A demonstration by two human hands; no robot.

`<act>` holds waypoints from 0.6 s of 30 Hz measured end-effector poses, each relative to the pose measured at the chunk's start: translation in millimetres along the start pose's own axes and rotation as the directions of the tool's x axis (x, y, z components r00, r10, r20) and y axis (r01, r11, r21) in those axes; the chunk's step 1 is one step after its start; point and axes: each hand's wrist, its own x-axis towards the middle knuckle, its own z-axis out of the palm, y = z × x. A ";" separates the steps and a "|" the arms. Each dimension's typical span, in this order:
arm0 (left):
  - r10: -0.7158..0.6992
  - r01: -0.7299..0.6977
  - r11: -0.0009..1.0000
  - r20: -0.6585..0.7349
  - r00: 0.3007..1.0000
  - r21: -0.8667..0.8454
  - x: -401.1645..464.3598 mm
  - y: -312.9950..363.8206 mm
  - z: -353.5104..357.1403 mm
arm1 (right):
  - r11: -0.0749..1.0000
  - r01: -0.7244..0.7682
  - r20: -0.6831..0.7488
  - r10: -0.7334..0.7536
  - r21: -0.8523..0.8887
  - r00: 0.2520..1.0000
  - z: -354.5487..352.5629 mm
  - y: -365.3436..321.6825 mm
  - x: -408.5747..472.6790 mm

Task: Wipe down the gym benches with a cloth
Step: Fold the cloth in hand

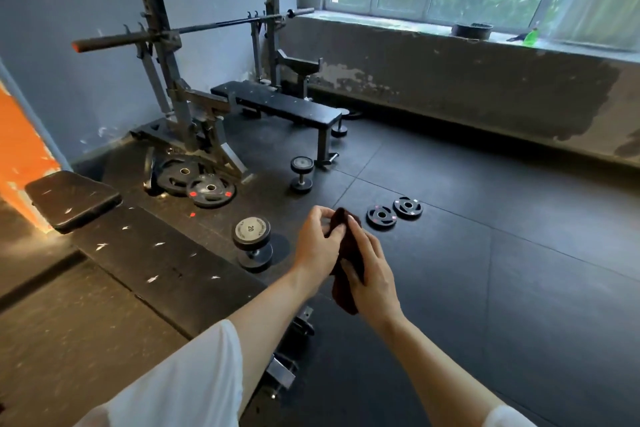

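Both hands on the cloth [348, 255]: my left hand [317, 244] pinches its upper end between thumb and curled fingers, my right hand [369, 276] wraps the middle from the other side, fingers laid along the fabric. The cloth is dark, bunched into a narrow roll, its lower tail hanging free below my right palm. It is held in the air, touching no surface. Nearest bench [166, 267] lies just left of and below the grip, its long pad running toward my left sleeve, with the raised pad section [71, 199] at its far end; both pads show pale scuffs or tears. Second bench [280, 104] stands well ahead of the grip, under the barbell [180, 29] on its rack. Judgement: wiping not yet begun; I appear to be folding or regripping the cloth. Risks noted: (1) cloth bunched this tightly would give a narrow contact patch and streaky coverage, so it needs opening flat first. (2) The loose tail could snag on torn pad edges. (3) Floor hazards around the grip: a dumbbell [252, 243] just left of it, a smaller dumbbell [302, 173] ahead, two small plates [394, 212] just ahead to the right. Stepping toward the far bench while watching my hands could mean a stubbed foot or a trip.
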 end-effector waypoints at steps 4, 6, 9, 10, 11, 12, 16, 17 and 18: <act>0.037 -0.038 0.999 0.041 0.998 0.025 60.7 -0.8 27.4 | 0.999 -0.030 -0.064 0.033 0.043 0.997 -8.2 35.7 61.4; 0.051 -0.054 0.998 0.081 0.995 0.031 102.2 -1.9 46.3 | 0.997 -0.051 -0.079 0.056 0.057 0.995 -16.2 59.7 101.7; 0.084 -0.093 0.993 0.117 0.990 0.078 176.5 -0.3 80.9 | 0.996 -0.062 -0.114 0.070 0.072 0.991 -37.5 105.4 171.4; 0.089 -0.101 0.990 0.120 0.989 0.098 202.6 1.0 92.6 | 0.996 -0.062 -0.121 0.070 0.072 0.990 -47.1 121.6 196.3; 0.094 -0.110 0.984 0.116 0.989 0.138 229.3 1.5 103.5 | 0.996 -0.064 -0.125 0.071 0.063 0.990 -57.3 138.1 221.6; 0.094 -0.112 0.975 0.102 0.990 0.193 254.8 1.2 113.1 | 0.996 -0.075 -0.125 0.080 0.046 0.989 -67.4 154.9 246.5; 0.082 -0.095 0.938 0.051 0.995 0.333 347.1 -6.7 137.3 | 0.993 -0.113 -0.119 0.115 0.019 0.986 -93.8 213.7 342.1; 0.067 -0.084 0.936 0.062 0.996 0.342 368.1 -9.5 141.5 | 0.993 -0.113 -0.104 0.115 0.027 0.988 -94.5 224.9 365.4; 0.050 -0.073 0.938 0.078 0.996 0.339 388.3 -12.3 146.0 | 0.993 -0.111 -0.084 0.115 0.041 0.990 -92.5 233.6 387.4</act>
